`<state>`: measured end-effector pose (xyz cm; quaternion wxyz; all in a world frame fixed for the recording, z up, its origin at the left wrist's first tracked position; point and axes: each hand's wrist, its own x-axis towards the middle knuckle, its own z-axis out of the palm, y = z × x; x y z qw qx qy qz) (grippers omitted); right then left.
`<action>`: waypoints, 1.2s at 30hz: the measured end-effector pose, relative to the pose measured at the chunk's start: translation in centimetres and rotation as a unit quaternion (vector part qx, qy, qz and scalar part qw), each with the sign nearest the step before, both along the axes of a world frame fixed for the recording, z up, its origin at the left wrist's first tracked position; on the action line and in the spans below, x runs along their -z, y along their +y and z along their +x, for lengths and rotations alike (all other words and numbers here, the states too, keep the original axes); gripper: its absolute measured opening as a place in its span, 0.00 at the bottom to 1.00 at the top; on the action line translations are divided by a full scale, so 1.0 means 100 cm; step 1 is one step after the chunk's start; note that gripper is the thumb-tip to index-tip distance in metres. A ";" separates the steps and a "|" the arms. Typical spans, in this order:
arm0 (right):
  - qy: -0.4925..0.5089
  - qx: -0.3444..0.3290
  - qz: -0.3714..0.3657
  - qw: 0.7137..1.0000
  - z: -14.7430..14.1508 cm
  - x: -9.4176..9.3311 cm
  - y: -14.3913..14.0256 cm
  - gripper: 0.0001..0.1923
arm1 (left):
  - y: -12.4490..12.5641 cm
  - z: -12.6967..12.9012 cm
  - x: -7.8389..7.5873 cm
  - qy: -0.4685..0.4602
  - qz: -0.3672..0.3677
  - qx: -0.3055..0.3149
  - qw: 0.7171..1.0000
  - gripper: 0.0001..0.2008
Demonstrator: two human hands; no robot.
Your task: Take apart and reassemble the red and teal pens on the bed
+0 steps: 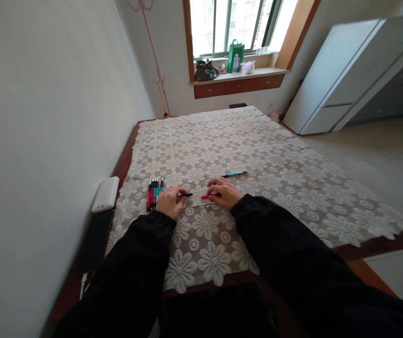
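My left hand (169, 201) is closed, with a short black pen part (186, 195) pinched between thumb and fingers, its end pointing right. Facing it across a small gap, my right hand (224, 193) grips a red pen barrel (206, 196) that points left. Just below, a thin pale stick like a pen refill (200, 204) lies between the hands; its right end runs under my right hand. Several red and blue pens with black parts (153, 190) lie side by side at my left hand, which partly covers them. Beyond my right hand lies one blue pen (236, 174).
A floral lace cloth (214, 261) covers the dark wooden table. At its left edge, by the wall, are a white box-like device (105, 194), a black flat panel (94, 241) and a white cable (83, 285). A window sill with bags and a fridge (342, 75) stand farther off.
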<state>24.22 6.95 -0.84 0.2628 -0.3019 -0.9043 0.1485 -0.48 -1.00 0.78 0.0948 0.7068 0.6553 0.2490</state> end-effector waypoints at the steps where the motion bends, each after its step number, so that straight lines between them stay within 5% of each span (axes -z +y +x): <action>1: 0.000 0.000 0.001 1.000 0.000 0.000 0.000 0.02 | 0.000 0.000 0.000 -0.001 -0.001 0.001 1.000 0.08; 17: 0.010 -0.008 -0.005 1.000 0.000 0.001 0.001 0.09 | -0.001 0.000 -0.002 0.008 -0.007 0.008 1.000 0.08; 24: 0.081 -0.003 0.010 0.997 -0.001 -0.012 -0.006 0.05 | -0.002 0.003 -0.005 -0.022 0.058 0.025 0.998 0.08; 36: 0.036 -0.078 0.044 0.995 0.001 -0.023 -0.013 0.05 | -0.008 0.008 -0.008 0.019 0.080 0.066 0.994 0.07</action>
